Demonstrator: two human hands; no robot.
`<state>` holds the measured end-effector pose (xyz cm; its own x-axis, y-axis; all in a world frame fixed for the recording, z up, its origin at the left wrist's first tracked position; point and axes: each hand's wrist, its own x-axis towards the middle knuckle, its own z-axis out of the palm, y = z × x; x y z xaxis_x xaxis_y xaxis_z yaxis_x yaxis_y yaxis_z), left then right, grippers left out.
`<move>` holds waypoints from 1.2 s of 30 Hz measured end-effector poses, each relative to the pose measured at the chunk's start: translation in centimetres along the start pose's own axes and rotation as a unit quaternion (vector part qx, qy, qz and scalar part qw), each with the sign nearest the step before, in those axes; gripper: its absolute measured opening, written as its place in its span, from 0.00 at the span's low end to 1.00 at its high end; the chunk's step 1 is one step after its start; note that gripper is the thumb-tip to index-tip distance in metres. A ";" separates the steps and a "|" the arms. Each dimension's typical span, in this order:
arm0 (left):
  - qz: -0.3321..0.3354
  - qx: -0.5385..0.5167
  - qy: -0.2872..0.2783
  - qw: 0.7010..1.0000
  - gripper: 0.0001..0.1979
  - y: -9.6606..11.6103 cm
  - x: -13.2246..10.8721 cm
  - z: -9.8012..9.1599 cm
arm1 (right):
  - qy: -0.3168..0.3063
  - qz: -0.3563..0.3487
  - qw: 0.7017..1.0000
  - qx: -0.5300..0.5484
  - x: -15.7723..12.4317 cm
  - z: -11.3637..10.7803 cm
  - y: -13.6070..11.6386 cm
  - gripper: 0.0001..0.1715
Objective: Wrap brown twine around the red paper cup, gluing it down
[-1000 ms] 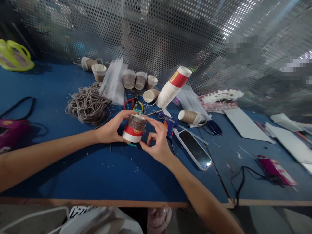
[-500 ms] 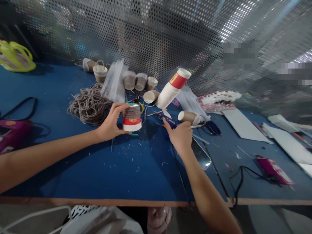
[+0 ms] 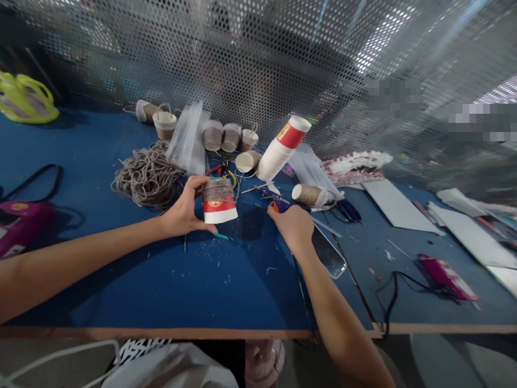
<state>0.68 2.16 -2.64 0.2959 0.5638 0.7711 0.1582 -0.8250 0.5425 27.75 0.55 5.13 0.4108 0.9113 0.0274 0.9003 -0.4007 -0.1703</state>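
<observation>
My left hand (image 3: 186, 209) is closed around a paper cup (image 3: 220, 212), red and white below, with grey cord wound round its upper part. Its thumb and fingers, with teal nails, press on opposite ends of the cup. To the right, my right hand (image 3: 294, 229) is wrapped round a blue glue gun (image 3: 280, 205) with an orange trigger, low over the table. Most of its handle is hidden in the palm. A phone (image 3: 329, 252) lies beside that wrist. Left of the cup lies a loose heap of grey cord (image 3: 147, 175).
Behind my hands stand a leaning stack of paper cups (image 3: 277, 156) and several cord-wrapped cups (image 3: 212, 136). A cord-wrapped cup (image 3: 311, 195) lies right of the glue gun. White boards (image 3: 402, 207) and a purple box (image 3: 446, 276) lie farther right. A perforated metal screen (image 3: 250, 70) rises behind.
My right hand has closed round the glue gun, and its orange trigger now shows. The cup in my left hand has tilted a little and come slightly nearer.
</observation>
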 end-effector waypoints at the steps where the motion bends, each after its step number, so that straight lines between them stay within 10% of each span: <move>1: -0.005 -0.002 0.001 1.000 0.54 0.0 0.0 0.0 | 0.001 -0.005 1.000 0.009 0.0 -0.1 0.2 0.26; 13: -0.034 0.080 -0.032 0.996 0.48 1.4 0.3 -0.8 | 0.018 -0.026 0.991 0.133 0.1 -0.7 0.7 0.16; 21: -0.075 0.000 0.029 0.997 0.44 0.5 0.1 -0.2 | 0.054 -0.076 0.907 0.410 -2.7 0.4 -0.2 0.29; 36: -0.046 -0.045 0.006 0.998 0.48 0.4 0.2 -0.2 | 0.098 -0.258 0.877 0.394 -5.2 1.7 -0.7 0.24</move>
<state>0.61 1.97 -2.26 0.2733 0.6372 0.7206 0.0993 -0.7638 0.6378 24.75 -3.73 3.42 0.0646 0.8871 0.4570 0.6259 0.3207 -0.7109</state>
